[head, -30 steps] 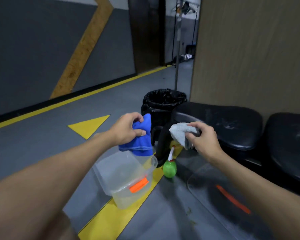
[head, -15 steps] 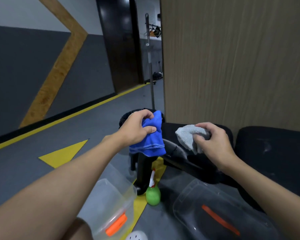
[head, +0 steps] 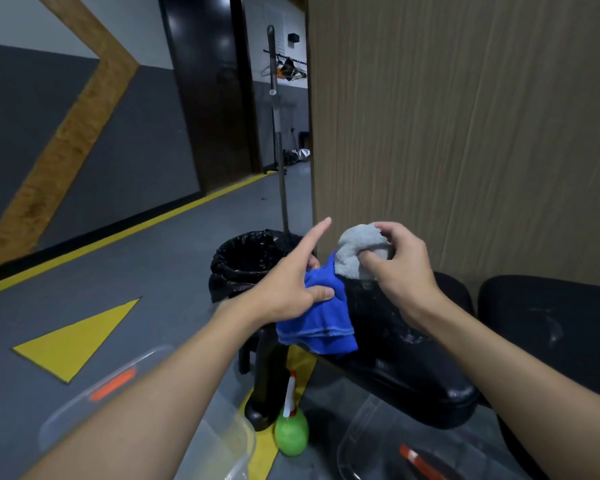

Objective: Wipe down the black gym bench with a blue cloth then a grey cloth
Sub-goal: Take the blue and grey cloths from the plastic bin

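Observation:
My left hand (head: 291, 282) holds the blue cloth (head: 321, 320) between thumb and lower fingers, with the index finger stretched out straight. The cloth hangs down over the near end of the black gym bench (head: 413, 362). My right hand (head: 395, 268) grips the bunched grey cloth (head: 355, 249) just above the bench seat and right beside the blue one. White smears show on the bench's black padding. A second black pad (head: 551, 327) lies to the right.
A black-lined bin (head: 246, 261) stands behind the bench end, with a pole rising beside it. On the floor lie a green spray bottle (head: 290, 433), a clear tub (head: 146, 403) at lower left and a clear lid (head: 395, 448) at lower right. A wood-panel wall (head: 465, 133) backs the bench.
Both hands have moved closer together over the bench end, so the cloths now touch. My left index finger has straightened out. The view has moved nearer to the bench.

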